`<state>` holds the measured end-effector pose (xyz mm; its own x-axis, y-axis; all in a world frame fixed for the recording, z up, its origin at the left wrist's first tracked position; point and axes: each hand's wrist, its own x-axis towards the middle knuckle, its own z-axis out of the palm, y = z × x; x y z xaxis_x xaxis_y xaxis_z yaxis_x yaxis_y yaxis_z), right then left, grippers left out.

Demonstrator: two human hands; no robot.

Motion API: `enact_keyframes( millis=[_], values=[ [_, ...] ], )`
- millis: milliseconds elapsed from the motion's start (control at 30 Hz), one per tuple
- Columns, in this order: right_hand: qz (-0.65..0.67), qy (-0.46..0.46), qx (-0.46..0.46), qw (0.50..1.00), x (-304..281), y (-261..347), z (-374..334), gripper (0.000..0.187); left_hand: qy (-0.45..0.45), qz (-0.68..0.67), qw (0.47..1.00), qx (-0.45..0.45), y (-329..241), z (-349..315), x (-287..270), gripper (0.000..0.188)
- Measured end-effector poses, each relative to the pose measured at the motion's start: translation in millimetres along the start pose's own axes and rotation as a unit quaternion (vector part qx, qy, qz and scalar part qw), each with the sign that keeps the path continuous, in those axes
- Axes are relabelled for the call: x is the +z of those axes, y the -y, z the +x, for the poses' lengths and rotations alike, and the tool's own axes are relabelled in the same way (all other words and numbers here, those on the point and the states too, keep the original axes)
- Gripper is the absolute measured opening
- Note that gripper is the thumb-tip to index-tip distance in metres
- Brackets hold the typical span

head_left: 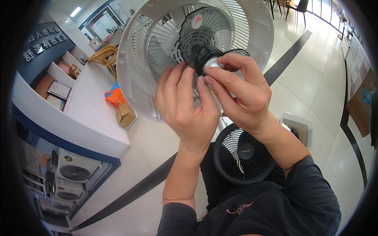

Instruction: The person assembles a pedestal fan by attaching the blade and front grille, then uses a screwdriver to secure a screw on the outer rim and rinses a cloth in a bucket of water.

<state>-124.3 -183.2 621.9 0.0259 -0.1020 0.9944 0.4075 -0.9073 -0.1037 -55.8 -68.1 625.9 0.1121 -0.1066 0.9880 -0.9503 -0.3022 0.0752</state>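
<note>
A dark see-through fan blade [208,29] with a black hub is in front of me, within a large round white fan housing [262,35]. My left hand [187,108] is closed at the near side of the hub, its fingertips partly hidden behind the blade. Between the thumb and fingers of my right hand [244,88] is a small round white cap [212,63], held against the end of the hub. Whether the cap is seated there, I cannot tell. Below both hands, a round black fan grille [247,151] sits by my lap.
A white counter [90,106] curves along the left, with an orange bag [115,96] and a cardboard box [126,115] beside it. Boxed fan units [75,169] stand on lower shelves. A clear plastic bin [309,135] is on the floor at right.
</note>
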Motion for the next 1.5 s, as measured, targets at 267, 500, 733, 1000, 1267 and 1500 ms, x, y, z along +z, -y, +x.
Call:
enact_keyframes(
  millis=[267,500,733,1000,1267,1500],
  values=[
    [-0.053,-0.007,-0.046,0.997,1.7,1.4,-3.3,0.04,-0.003,-0.009,0.999,-0.032,-3.3,1.6,-3.4,0.027],
    [-0.119,0.041,-0.091,0.988,-10.7,-4.6,1.2,0.042,0.008,-0.045,0.995,-0.084,-3.9,6.4,-2.3,0.026],
    [-0.114,0.057,-0.126,0.984,-15.9,-8.9,8.2,0.033,0.006,-0.079,0.992,-0.097,-9.2,21.2,-5.6,0.016],
    [-0.074,0.098,-0.188,0.974,-19.0,-12.8,9.5,0.032,0.058,-0.096,0.993,-0.02,0.8,46.2,-7.6,0.015],
    [-0.121,0.047,0.045,0.991,-6.6,5.1,3.0,0.024,-0.019,-0.011,0.999,-0.048,-14.4,-9.3,-50.8,0.011],
    [-0.192,0.114,-0.041,0.974,-11.2,2.0,13.3,0.018,0.124,-0.191,0.91,-0.346,-6.4,-32.9,-41.8,0.021]
  ],
)
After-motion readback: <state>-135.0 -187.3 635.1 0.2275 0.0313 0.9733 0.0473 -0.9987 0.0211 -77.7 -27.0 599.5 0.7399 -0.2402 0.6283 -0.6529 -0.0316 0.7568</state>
